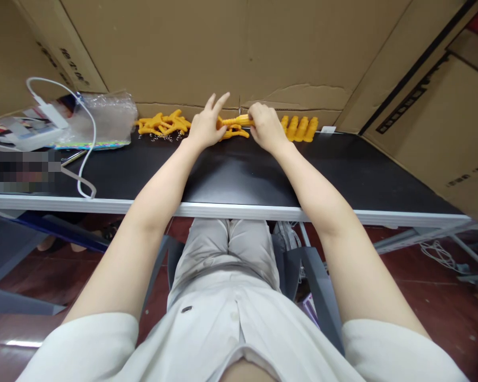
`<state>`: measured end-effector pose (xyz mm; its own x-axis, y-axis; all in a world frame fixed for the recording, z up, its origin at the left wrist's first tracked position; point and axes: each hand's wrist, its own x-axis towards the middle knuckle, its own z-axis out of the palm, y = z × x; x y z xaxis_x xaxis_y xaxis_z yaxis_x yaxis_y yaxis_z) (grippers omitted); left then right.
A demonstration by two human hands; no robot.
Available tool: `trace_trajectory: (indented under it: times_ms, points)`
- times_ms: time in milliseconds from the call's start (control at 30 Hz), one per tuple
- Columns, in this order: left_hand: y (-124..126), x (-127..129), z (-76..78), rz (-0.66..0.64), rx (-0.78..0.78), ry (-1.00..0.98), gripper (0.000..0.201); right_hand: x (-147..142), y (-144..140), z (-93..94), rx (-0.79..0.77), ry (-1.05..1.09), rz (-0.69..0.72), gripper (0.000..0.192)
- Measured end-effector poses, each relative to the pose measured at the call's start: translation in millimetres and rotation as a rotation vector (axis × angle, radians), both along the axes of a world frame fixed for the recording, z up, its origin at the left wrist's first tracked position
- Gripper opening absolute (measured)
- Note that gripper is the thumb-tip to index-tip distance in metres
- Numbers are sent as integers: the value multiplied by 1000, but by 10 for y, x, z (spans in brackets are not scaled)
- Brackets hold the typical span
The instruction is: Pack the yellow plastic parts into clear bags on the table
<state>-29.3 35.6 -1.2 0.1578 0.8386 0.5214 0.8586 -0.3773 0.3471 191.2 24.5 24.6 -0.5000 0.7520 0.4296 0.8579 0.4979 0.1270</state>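
Observation:
My left hand (pixel 206 126) pinches the left end of a ribbed orange plastic piece (pixel 241 121) with thumb and fingers, while two other fingers stick up. The right end of the piece is in the closed fingers of my right hand (pixel 267 126), which cover it. Beneath it another orange part with thin arms (pixel 236 132) lies on the table. To the left of my left hand is a pile of branching orange plastic parts (pixel 163 124), with small metal springs (pixel 159 138) in front. Several stepped orange pieces (pixel 301 129) stand upright in a row beside my right hand.
The black tabletop (pixel 239 175) ends at a pale metal edge (pixel 247 211). A cardboard wall (pixel 239 53) rises right behind the parts. On the left lie a clear plastic bag (pixel 107 114), a white adapter (pixel 53 114) and its looping white cable (pixel 93 132).

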Motion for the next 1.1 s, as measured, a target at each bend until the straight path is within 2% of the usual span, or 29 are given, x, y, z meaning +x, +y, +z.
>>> trace_trajectory:
  times_ms: [167,400,633,767,967,1100]
  points:
    - [69,-35,-82,4,-16,34,86,-42,-19,9,-26,-56,12,50]
    - [61,-5,-34,19,23,38,80,38,56,-64,-8,9,-8,50]
    - [39,-9,-30,24,86,62,68,20,142,-135,-91,71,66,58]
    - [28,32,-51,1,75,93,62,42,213,-165,-166,32,34,51]
    - [92,64,-81,-43,73,47,53,69,156,-110,-68,9,26,53]
    - [88,49,-70,-21,57,63,53,50,88,-89,-75,-2,7,51]
